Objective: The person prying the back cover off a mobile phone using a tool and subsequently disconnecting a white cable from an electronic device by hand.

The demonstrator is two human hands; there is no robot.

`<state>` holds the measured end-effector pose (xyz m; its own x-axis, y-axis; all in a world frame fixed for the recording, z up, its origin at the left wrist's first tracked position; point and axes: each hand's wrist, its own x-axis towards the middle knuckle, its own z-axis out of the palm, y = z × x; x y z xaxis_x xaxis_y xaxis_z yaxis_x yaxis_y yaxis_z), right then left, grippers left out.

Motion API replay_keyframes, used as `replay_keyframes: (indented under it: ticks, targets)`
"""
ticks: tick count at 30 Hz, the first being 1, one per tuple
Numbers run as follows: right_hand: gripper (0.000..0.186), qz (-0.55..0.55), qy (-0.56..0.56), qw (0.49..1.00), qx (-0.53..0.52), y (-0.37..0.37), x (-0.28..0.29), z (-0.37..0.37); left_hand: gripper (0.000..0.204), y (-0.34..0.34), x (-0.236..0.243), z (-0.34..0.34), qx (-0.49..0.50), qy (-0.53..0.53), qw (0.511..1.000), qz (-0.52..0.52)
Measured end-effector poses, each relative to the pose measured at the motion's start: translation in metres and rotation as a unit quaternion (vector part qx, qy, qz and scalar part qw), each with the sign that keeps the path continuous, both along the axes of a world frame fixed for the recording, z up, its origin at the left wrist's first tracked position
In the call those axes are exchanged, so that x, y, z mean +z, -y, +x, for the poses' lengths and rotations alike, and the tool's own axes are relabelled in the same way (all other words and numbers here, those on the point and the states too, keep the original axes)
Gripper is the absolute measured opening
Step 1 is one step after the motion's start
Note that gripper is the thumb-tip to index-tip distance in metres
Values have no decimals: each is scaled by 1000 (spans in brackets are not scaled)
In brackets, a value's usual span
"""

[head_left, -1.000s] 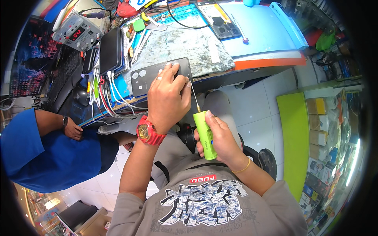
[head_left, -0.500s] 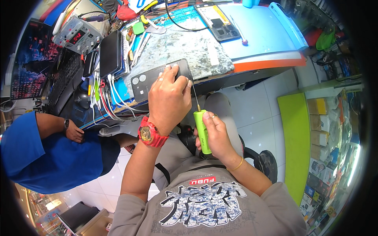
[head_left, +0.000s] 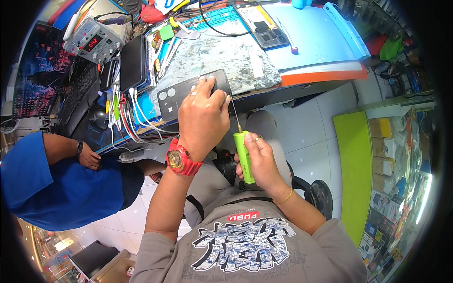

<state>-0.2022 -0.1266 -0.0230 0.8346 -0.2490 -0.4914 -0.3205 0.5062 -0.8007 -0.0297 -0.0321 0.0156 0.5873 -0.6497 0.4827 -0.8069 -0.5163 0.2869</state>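
Note:
A dark grey phone back cover with pale round camera circles lies at the near edge of the bench. My left hand is on top of it, fingers bent and pressed together against its surface. In my right hand is a lime-green-handled tool with a long thin metal shaft, its fingers wrapped round the handle. The shaft points up and away from me, and its far end meets the cover's right edge, beside my left thumb. Whether the tip goes under the edge I cannot tell.
A stained mat covers the bench. An opened phone and a thin screwdriver lie beyond. To the left are a dark phone, white cables and a power supply. Another person's hand rests at left.
The green-handled tool and my right hand have shifted very slightly to the right. My left hand keeps its place on the phone back cover.

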Motion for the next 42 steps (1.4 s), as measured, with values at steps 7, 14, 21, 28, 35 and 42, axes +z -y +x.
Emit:
replay_keyframes:
  ticks: [7,14,21,28,35,42]
  targets:
    - [43,-6,2,1000,3,0,-1,-1,14,0,2,-1,-1,-8,1000,3]
    - [50,-22,2,1000,-6,-1,-5,-5,12,1,3,-1,-3,-4,1000,5]
    - [50,-29,10,999,-11,6,-2,-2,12,3,3,1,-3,-13,1000,7]
    - [54,-1,101,993,57,12,21,-15,21,-8,16,-20,33,67,995,-69]
    - [65,72,137,979,136,-7,40,-26,24,-31,27,-54,-62,-603,671,-427]
    - [80,96,171,964,179,-14,72,-33,22,-26,65,-63,-149,-577,597,-536]
